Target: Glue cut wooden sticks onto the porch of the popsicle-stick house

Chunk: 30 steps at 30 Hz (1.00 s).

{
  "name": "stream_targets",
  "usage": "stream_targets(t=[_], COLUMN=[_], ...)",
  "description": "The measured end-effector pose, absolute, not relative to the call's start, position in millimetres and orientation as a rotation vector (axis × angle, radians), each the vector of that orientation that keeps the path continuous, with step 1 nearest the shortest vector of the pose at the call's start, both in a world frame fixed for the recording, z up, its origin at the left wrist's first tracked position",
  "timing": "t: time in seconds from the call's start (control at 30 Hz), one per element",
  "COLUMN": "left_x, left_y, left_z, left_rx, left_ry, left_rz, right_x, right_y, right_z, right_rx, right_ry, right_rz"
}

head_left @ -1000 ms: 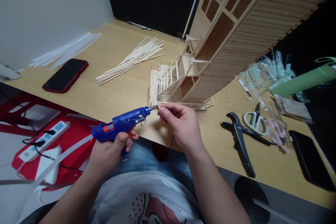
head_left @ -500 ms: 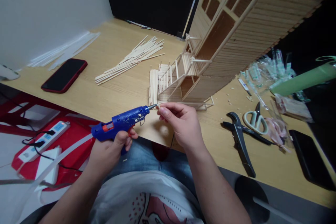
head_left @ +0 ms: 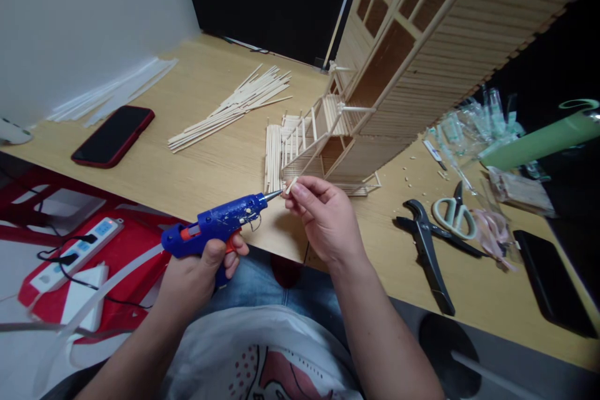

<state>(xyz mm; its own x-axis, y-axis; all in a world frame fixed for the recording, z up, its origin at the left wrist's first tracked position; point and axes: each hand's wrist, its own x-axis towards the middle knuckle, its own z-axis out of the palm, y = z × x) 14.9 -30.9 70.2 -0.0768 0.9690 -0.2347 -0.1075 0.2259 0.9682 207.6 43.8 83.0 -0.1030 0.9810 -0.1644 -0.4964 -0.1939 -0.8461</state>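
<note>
Fingers (head_left: pixel 231 262) of left hand (head_left: pixel 193 272) around glue gun (head_left: pixel 222 217)

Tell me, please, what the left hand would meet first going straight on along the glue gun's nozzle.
Probably the short stick in the right hand, though depth at the nozzle is unclear.

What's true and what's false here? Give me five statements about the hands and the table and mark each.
1. The left hand holds a blue glue gun. True.
2. The glue gun points away from the right hand. False: it points toward that hand.
3. The right hand pinches a short wooden piece. True.
4. The red-edged phone lies on the loose sticks. False: the red-edged phone lies apart, left of the loose sticks.
5. Pale-handled scissors lie right of both hands. True.
</note>
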Motion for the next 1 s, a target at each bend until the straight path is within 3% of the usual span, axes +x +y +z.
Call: stream_targets(t=[1.0], left_x=[24], left_y=[-31], left_z=[71], left_rx=[0.894], left_ry=[1.262], left_rz=[1.24], right_x=[193], right_y=[41], right_z=[88], right_rx=[-0.856], right_ry=[-0.531], right_rz=[1.683])
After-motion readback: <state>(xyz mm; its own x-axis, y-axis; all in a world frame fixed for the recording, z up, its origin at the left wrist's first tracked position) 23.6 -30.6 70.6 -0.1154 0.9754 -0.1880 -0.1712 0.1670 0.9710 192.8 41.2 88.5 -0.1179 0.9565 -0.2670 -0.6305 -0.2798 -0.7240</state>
